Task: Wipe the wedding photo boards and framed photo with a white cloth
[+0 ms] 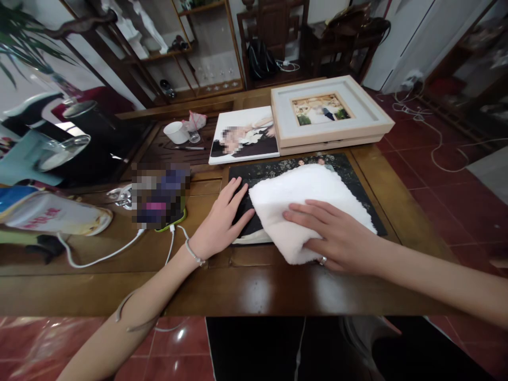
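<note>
Right hand [333, 238] lies flat, fingers spread, pressing a white cloth [301, 203] onto the dark photo print [270, 170] on the counter [254, 296]. Left hand [222, 222], open and flat, holds down the print's left edge, mid-wipe by the look of it.

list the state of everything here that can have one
left hand, open, flat on the left edge of the dark photo panel
right hand, open, palm down on the white cloth
white cloth, folded, lying on the dark photo panel
dark photo panel, flat on the table, mostly covered
framed photo, lying face up
white cup, upright
phone, lying flat, plugged in
</note>
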{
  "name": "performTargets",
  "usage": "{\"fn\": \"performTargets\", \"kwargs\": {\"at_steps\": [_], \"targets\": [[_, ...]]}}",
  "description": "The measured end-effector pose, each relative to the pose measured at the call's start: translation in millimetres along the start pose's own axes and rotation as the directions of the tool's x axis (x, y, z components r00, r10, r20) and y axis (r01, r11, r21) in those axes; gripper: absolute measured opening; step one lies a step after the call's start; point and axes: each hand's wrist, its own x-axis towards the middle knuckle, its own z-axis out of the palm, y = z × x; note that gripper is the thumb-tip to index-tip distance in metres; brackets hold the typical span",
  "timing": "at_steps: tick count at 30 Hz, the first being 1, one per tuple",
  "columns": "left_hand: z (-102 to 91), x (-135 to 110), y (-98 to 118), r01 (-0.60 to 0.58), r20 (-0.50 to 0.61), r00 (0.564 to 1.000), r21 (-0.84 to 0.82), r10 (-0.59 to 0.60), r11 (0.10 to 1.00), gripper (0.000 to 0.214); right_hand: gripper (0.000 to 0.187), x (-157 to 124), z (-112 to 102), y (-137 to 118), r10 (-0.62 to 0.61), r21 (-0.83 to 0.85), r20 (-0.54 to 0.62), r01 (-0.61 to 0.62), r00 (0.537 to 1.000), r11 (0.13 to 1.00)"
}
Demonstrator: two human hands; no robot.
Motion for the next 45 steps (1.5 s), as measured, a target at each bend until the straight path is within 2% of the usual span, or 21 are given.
{"fn": "performTargets", "kwargs": {"at_steps": [6, 11, 18, 28, 36, 40, 45], "targets": [[1.1, -0.3, -0.4, -0.001, -0.009, 1.000, -0.002, 0.001, 1.000, 0.057, 0.048, 4.7, -1.6, 10.0, 0.039, -0.022, 0.003, -0.039, 0.999, 0.999], [0.6, 0.0, 0.2, 0.007, -0.005, 1.000, -0.002, -0.007, 1.000, 0.057, 0.041, 3.7, -0.7, 2.7, 0.070, 0.006, -0.012, -0.070, 0.997, 0.998], [-1.0, 0.6, 1.1, 0.012, 0.007, 1.000, -0.007, -0.011, 1.000, 0.058, 0.032, -1.1, -0.9, -5.2, 0.037, 0.004, 0.026, -0.037, 0.999, 0.999], [-0.6, 0.7, 1.4, 0.015, 0.003, 1.000, -0.004, -0.015, 1.000, 0.057, 0.040, 4.6, -2.4, 13.3, 0.027, -0.023, 0.025, -0.026, 0.999, 0.999], [-1.0, 0.5, 1.4, 0.007, 0.001, 1.000, -0.005, -0.007, 1.000, 0.056, 0.033, 8.9, -2.4, 32.6, 0.073, -0.046, -0.006, -0.073, 0.997, 0.996], [-0.4, 0.5, 1.3, 0.009, 0.000, 1.000, 0.000, -0.009, 1.000, 0.056, 0.030, 6.9, -2.8, 25.5, 0.076, -0.036, -0.013, -0.077, 0.997, 0.996], [-0.2, 0.4, 1.2, 0.008, -0.003, 1.000, -0.002, -0.008, 1.000, 0.057, 0.030, -0.9, -1.1, -0.3, 0.066, 0.023, -0.021, -0.065, 0.998, 0.998]]}}
